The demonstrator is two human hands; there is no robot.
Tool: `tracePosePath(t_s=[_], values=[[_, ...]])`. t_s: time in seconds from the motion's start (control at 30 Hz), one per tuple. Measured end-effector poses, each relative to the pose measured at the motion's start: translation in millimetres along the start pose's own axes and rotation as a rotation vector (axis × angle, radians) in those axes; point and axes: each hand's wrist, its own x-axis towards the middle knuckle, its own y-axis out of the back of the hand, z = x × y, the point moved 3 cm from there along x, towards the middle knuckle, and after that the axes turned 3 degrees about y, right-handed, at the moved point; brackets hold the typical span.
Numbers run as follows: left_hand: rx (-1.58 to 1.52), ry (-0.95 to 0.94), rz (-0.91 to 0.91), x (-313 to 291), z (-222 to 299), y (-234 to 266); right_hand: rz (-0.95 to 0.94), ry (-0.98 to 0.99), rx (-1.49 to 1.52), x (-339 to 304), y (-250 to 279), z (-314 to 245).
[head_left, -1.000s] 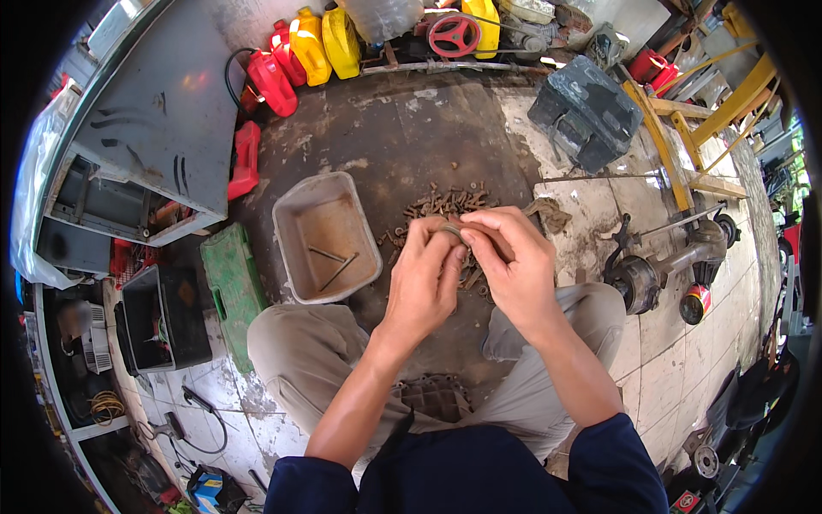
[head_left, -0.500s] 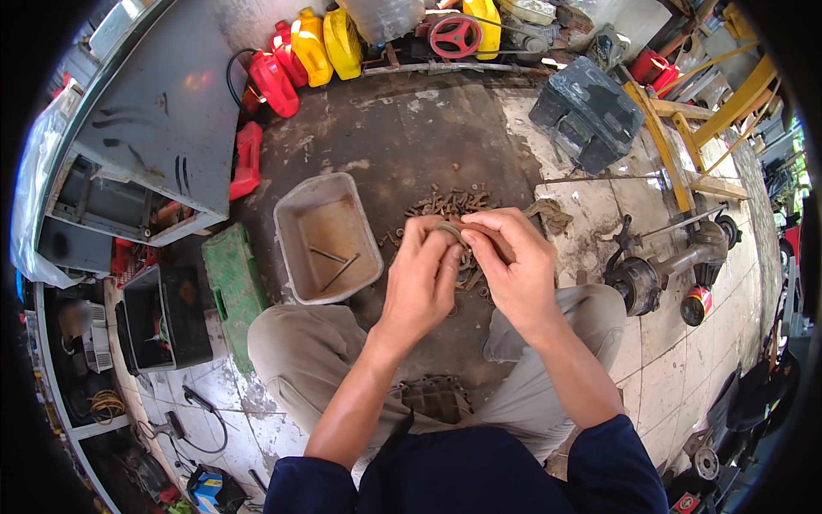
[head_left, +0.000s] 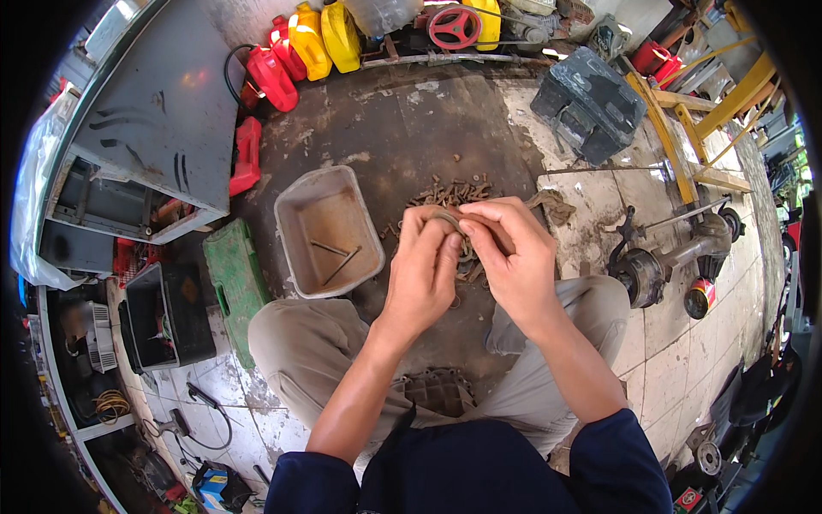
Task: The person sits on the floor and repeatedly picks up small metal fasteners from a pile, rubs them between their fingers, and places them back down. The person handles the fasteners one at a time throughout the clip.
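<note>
My left hand (head_left: 421, 267) and my right hand (head_left: 520, 264) meet in front of me, above a pile of rusty bolts (head_left: 447, 190) on the floor. Between their fingertips is a dull, ring-like metal piece (head_left: 445, 218), which both hands grip. My fingers cover much of it, so its full shape is hidden. To the left of my hands stands a grey plastic tub (head_left: 321, 210). Two long, thin metal rods or bolts (head_left: 341, 265) lie inside it, apart from my hands.
A green case (head_left: 235, 287) and a black bin (head_left: 167, 317) sit at left, under a grey metal cabinet (head_left: 154, 111). Red and yellow jugs (head_left: 309, 43) line the back. A dark toolbox (head_left: 589, 103), a yellow frame (head_left: 668, 141) and an axle-like part (head_left: 672, 261) stand at right.
Both hands stay together on the ring-like piece, with only slight finger movement. The whole view has shifted a little. Nothing else has visibly moved.
</note>
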Motion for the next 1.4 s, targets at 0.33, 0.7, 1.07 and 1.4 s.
tracePosePath(t_s=[0.33,0.7,1.07,1.4], values=[[0.075,-0.01,-0.018,-2,1,-7,0.021,-0.015,0.016,9,-1,0],[-0.143,-0.001,-0.022,1,-4,24,0.083,-0.168,0.047,10,20,8],[-0.141,-0.061,-0.113,1,10,18,0.014,-0.11,0.093,6,15,2],[-0.339,0.103,-0.056,-3,-3,9,-0.056,-0.019,0.056,0,6,-12]])
